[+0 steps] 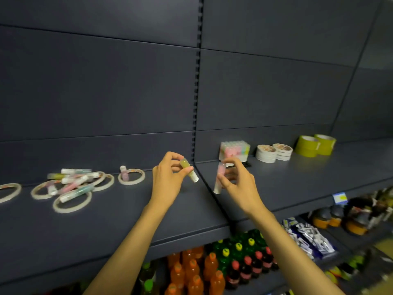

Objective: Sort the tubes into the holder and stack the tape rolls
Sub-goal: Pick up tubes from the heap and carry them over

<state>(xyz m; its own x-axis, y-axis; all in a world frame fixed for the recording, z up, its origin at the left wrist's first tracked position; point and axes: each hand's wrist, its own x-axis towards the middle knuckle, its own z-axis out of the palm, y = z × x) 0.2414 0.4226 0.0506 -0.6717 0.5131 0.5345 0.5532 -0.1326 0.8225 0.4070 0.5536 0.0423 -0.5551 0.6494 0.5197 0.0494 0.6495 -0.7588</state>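
Observation:
My left hand (168,177) pinches a yellow tube (188,170) with a white cap, tilted down to the right above the dark shelf (127,211). A pink tube (219,178) hangs nearly upright in the fingertips of my right hand (238,184). Behind my right hand stands the tube holder (234,149), filled with several pastel tubes. On the left lies a pile of loose tubes (73,182) across several clear tape rolls (72,201). One more pink tube (124,173) lies on a tape roll (131,177).
Two stacks of white tape rolls (274,153) and two stacks of yellow-green tape (314,145) stand at the back right of the shelf. Below the shelf edge are rows of orange, green and dark drink bottles (214,271) and packaged goods (314,237).

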